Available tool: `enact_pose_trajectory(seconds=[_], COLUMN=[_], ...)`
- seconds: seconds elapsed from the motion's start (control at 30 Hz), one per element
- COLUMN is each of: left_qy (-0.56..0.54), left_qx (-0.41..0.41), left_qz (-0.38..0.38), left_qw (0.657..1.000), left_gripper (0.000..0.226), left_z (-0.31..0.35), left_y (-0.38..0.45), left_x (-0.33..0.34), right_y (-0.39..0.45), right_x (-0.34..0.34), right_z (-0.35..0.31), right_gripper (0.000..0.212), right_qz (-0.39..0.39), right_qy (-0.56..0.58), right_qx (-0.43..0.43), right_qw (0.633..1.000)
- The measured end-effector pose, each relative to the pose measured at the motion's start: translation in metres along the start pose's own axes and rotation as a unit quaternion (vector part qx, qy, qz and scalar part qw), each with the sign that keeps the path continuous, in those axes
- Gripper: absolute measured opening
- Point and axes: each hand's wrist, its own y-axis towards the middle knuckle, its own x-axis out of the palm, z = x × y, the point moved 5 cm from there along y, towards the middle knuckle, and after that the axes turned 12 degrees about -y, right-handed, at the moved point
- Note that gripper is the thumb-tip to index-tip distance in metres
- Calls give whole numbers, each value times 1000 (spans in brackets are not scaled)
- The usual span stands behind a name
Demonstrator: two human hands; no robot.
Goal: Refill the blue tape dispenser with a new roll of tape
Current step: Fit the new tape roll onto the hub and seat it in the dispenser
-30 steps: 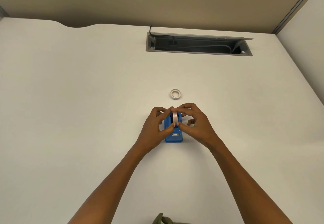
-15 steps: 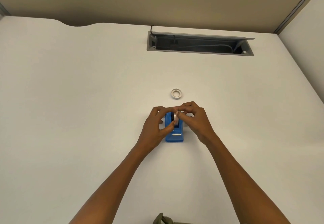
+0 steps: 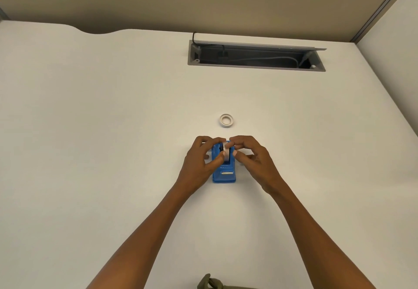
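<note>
A small blue tape dispenser stands on the white desk, its metal cutter toward me. A white roll of tape sits upright in its cradle, partly hidden by fingers. My left hand wraps the dispenser's left side, thumb against the roll. My right hand pinches the roll from the right and top. An empty white tape core lies flat on the desk just beyond the dispenser.
An open grey cable tray with cords is set into the desk at the back. A partition wall runs behind the desk, and a second desk surface sits at the right. An olive object peeks in at the bottom edge.
The roll has gone lower into the dispenser's cradle. My right-hand fingers shifted from the front of the roll toward its top and right side.
</note>
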Motion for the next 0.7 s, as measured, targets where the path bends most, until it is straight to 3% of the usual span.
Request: enact_pose_trajectory(seconds=[0.2,0.43,0.7], left_qy=[4,-8,-38], left_qx=[6,-3,-2], left_qz=[-8,-7,4], left_qw=[1000,1000,999], left_gripper=[46,52,43], left_z=[0,-1,1], left_y=[-2,-3,-3], left_x=[0,2,0], right_y=[-4,0,8], right_x=[3,4,4], right_z=[-5,-2,2], right_gripper=[43,41,31], right_qz=[27,14,11], right_qy=[-5,-16,-17], right_qx=[-33,-20,1], right_qw=[999,1000,1000])
